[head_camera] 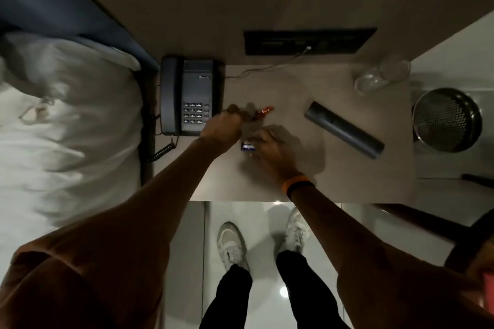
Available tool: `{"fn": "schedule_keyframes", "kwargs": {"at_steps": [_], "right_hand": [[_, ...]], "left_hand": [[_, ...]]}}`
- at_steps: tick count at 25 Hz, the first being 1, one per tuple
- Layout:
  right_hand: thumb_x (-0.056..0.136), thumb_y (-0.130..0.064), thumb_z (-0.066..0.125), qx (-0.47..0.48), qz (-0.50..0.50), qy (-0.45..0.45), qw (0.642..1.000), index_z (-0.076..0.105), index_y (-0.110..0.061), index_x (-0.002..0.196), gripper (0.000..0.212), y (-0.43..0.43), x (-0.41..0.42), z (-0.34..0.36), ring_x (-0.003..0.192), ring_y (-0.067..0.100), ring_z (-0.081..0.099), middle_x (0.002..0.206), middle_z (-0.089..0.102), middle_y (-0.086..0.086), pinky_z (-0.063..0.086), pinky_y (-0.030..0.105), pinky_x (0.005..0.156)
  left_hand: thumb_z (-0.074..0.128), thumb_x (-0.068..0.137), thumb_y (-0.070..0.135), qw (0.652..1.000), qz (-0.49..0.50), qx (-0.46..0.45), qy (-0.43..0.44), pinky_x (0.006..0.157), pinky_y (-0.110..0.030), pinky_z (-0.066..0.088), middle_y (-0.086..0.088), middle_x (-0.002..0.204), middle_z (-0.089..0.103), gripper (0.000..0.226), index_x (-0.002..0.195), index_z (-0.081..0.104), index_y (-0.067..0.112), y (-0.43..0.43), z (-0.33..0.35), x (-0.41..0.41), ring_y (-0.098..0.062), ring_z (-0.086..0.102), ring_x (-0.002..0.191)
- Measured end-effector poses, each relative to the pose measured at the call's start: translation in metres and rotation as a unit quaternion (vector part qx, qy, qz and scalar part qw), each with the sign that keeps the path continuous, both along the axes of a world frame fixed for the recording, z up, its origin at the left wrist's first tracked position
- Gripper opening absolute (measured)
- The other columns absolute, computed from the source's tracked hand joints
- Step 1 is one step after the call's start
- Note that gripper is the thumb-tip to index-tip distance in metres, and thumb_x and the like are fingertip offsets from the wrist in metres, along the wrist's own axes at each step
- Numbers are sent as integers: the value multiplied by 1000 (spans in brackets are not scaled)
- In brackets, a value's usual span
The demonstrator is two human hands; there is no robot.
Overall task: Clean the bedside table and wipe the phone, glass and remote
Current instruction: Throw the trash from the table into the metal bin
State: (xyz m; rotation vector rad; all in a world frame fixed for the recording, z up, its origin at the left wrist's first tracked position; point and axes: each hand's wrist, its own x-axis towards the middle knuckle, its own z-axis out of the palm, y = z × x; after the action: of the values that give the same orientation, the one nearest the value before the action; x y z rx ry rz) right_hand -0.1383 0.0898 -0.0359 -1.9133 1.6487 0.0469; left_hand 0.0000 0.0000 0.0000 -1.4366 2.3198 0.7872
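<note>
On the grey bedside table [347, 184] a dark desk phone [191, 95] sits at the left edge. A dark remote [344, 129] lies diagonally at the right, and two clear glasses [381, 76] stand at the back right corner. My left hand [224, 127] is closed on an orange-red wrapper [263, 112] just right of the phone's keypad. My right hand [270, 145], with an orange band on its wrist, is over a small blue and white wrapper [247, 146] at the table's middle and grips it.
A bed with white pillows [69, 125] lies left of the table. A metal mesh bin [446, 120] stands on the floor at the right. A black socket panel [307, 41] with a thin cable is on the wall behind. My shoes [231, 243] are on the glossy floor.
</note>
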Motion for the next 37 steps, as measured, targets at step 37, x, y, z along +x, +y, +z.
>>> {"fn": "schedule_keyframes", "kwargs": {"at_steps": [37], "right_hand": [[96, -19, 61, -80, -519, 10, 851, 73, -16, 117, 24, 64, -462, -61, 109, 22, 68, 119, 73, 5, 59, 38, 90]], "left_hand": [[57, 98, 10, 981, -151, -39, 117, 92, -31, 55, -12, 117, 69, 20, 111, 72, 7, 34, -68, -486, -24, 66, 108]]}}
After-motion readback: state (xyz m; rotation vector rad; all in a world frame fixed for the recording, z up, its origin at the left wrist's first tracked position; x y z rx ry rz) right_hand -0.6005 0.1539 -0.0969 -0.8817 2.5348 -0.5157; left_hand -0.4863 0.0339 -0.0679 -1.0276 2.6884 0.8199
